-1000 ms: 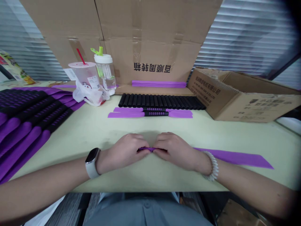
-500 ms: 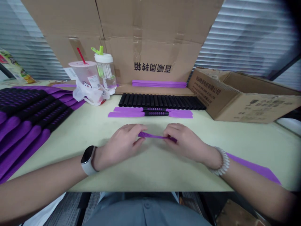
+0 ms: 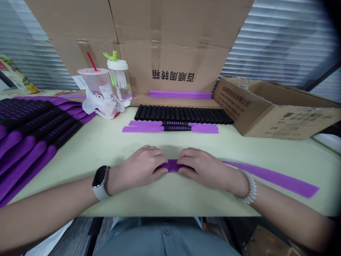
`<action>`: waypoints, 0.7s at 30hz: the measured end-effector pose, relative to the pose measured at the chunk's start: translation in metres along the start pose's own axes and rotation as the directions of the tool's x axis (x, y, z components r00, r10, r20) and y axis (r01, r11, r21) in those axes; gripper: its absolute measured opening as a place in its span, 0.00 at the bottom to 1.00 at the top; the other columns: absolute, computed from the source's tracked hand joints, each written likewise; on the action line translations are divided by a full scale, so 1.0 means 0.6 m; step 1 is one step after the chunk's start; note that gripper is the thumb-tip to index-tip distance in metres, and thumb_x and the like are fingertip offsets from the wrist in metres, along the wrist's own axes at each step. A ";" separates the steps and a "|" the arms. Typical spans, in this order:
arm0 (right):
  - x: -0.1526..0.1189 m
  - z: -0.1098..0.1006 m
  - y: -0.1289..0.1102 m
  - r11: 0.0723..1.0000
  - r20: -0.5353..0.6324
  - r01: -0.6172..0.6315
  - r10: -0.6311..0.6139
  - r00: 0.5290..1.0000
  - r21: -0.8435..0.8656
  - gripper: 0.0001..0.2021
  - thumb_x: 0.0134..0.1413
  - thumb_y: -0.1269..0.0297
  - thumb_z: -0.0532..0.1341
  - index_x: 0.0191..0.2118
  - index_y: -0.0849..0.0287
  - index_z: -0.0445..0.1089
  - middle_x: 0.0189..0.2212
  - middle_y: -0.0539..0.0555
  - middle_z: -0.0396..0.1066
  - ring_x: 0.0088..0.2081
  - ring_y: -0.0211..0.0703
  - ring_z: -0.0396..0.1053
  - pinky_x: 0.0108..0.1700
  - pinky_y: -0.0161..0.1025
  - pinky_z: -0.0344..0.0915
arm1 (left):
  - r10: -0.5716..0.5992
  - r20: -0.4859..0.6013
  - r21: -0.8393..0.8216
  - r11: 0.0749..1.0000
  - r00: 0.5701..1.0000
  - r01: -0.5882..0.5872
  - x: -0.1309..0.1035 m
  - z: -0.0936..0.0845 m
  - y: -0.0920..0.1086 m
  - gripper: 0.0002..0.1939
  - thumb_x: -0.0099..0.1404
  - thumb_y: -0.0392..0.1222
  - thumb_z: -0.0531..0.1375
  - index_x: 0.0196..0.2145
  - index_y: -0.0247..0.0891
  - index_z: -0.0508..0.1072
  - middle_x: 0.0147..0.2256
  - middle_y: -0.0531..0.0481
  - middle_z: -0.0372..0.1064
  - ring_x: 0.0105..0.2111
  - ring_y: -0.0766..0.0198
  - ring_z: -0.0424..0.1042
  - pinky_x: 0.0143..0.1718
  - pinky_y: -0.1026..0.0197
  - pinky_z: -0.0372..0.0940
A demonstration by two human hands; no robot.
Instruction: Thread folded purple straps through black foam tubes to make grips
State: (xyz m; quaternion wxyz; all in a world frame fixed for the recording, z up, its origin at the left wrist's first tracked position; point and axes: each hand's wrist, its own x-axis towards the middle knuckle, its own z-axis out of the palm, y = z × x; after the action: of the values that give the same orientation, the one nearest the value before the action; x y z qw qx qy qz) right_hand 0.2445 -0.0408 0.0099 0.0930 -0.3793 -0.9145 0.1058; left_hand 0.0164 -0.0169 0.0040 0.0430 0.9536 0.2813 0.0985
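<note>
A purple strip is held between my two hands just over the table, its short middle part showing flat and wide. My left hand, with a watch on the wrist, pinches it from the left. From the right, my right hand grips the same strip, fingers curled over it and thumb below. A long purple tail runs out past my right wrist across the table; its link to the held part is hidden by the hand. Beyond my hands lie two purple strips with black ribbed sleeves around their middles.
A row of black ribbed tubes lies at the back. Behind it are stacked purple strips. Sleeved strips pile up at left. A drink cup and a bottle stand back left, an open cardboard box at right.
My hands have come closer together and slightly lower. The strip between them has turned from edge-on to flat. The tail at right has shifted and more of it shows.
</note>
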 end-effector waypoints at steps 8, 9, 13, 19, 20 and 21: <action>0.002 0.009 0.003 0.997 -0.016 -0.050 0.051 0.999 0.061 0.06 0.59 0.69 0.60 0.40 0.63 0.73 0.35 0.55 0.67 0.39 0.44 0.65 0.45 0.42 0.64 | -0.027 0.020 -0.123 0.992 0.999 0.029 0.003 -0.004 0.001 0.08 0.66 0.39 0.56 0.40 0.36 0.74 0.35 0.47 0.70 0.38 0.57 0.69 0.42 0.55 0.64; 0.003 0.009 0.002 0.997 -0.019 -0.052 0.053 0.998 0.057 0.07 0.59 0.69 0.60 0.41 0.63 0.73 0.36 0.55 0.67 0.39 0.44 0.65 0.45 0.42 0.64 | -0.037 0.018 -0.137 0.990 0.999 0.040 0.003 -0.004 0.002 0.08 0.66 0.38 0.56 0.40 0.36 0.74 0.35 0.47 0.69 0.38 0.57 0.69 0.42 0.55 0.64; 0.006 0.010 0.001 0.997 -0.026 -0.063 0.064 0.998 0.046 0.07 0.59 0.69 0.60 0.41 0.64 0.73 0.36 0.56 0.66 0.39 0.44 0.65 0.45 0.42 0.65 | -0.079 0.011 -0.142 0.987 0.997 0.080 0.003 -0.003 0.002 0.08 0.66 0.39 0.56 0.40 0.36 0.73 0.37 0.46 0.69 0.39 0.56 0.69 0.44 0.54 0.64; 0.007 0.010 0.000 0.996 -0.024 -0.076 0.076 0.997 0.036 0.06 0.59 0.69 0.60 0.40 0.64 0.73 0.35 0.56 0.66 0.39 0.44 0.65 0.44 0.42 0.65 | -0.086 0.033 -0.159 0.983 0.996 0.090 0.004 -0.003 -0.006 0.08 0.66 0.38 0.55 0.40 0.36 0.74 0.36 0.46 0.69 0.39 0.56 0.69 0.44 0.54 0.64; 0.007 0.010 -0.001 0.997 -0.024 -0.073 0.074 0.997 0.034 0.06 0.59 0.69 0.60 0.40 0.64 0.73 0.35 0.56 0.66 0.39 0.44 0.65 0.44 0.42 0.65 | -0.079 0.035 -0.179 0.980 0.996 0.084 0.005 -0.003 -0.008 0.09 0.66 0.38 0.55 0.40 0.36 0.74 0.36 0.47 0.69 0.39 0.57 0.69 0.44 0.54 0.64; 0.007 0.011 -0.001 0.997 -0.024 -0.072 0.073 0.997 0.032 0.06 0.59 0.70 0.60 0.39 0.64 0.73 0.35 0.56 0.66 0.39 0.44 0.65 0.44 0.42 0.65 | -0.075 0.035 -0.196 0.977 0.997 0.080 0.005 -0.002 -0.009 0.09 0.66 0.38 0.56 0.41 0.37 0.74 0.36 0.47 0.70 0.39 0.57 0.69 0.44 0.54 0.64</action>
State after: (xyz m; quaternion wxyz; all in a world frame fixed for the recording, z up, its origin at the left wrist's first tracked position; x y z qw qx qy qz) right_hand 0.2395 -0.0386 0.0044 0.1064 -0.4121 -0.8971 0.1184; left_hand 0.0158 -0.0105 0.0052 0.1449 0.9343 0.3064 0.1110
